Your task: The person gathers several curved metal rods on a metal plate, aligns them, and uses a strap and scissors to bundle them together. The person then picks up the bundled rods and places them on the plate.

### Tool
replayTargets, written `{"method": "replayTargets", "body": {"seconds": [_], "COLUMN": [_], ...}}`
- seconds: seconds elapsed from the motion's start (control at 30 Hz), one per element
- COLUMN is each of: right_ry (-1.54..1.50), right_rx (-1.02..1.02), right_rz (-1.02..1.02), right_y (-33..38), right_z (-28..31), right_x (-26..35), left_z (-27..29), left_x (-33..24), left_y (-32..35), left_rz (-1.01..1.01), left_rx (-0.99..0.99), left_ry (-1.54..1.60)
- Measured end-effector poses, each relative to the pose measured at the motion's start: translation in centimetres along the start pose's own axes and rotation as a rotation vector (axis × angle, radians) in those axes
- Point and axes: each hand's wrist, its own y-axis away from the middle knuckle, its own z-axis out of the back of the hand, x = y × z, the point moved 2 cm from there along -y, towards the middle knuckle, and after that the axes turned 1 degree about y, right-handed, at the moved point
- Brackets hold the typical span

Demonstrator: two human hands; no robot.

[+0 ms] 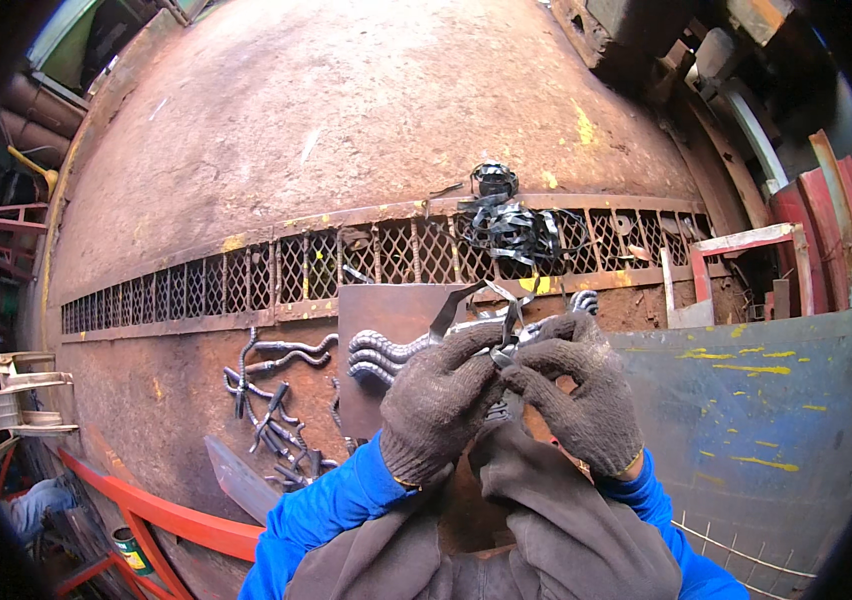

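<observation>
My left hand [443, 400], in a grey knit glove, pinches a dark flat strap [446, 312]. My right hand [586, 390], gloved the same way, closes on the strap from the other side. The thumbs and fingertips meet close together over a bundle of bent, ribbed metal bars [383, 350]. Loose strap ends stick up between the hands. The bars lie on a brown metal plate [366, 303], their wavy ends showing to the left of my left hand and more ends beyond my right. The gloves hide the middle of the bundle.
A tangle of black and silvery straps [516, 230] lies on the floor grating [236, 285] ahead. Several bent bars [276, 425] are scattered on the floor at left, near a red rail [186, 520]. A large grey sheet [746, 400] and red frame [746, 243] stand at right.
</observation>
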Motion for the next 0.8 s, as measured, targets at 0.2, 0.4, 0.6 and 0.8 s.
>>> {"method": "replayTargets", "body": {"seconds": [0.2,0.4,0.6,0.8], "right_ry": [-0.543,-0.406,-0.264,-0.287], "right_rx": [0.255,0.553,0.424,0.372], "right_rz": [-0.159,-0.119,-0.24,-0.349], "right_y": [1.0,0.8,1.1,1.1], "right_z": [0.9,0.9,0.7,0.5], "right_x": [0.3,1.3,0.8,0.8], "left_z": [0.0,0.3,0.6,0.9], "left_x": [0.4,0.5,0.3,1.0], "left_y": [0.2,0.9,1.0,1.3], "left_rz": [0.041,0.229,0.526,0.479], "left_rx": [-0.018,-0.123,0.061,0.152], "left_ry": [0.008,0.223,0.652,0.602]}}
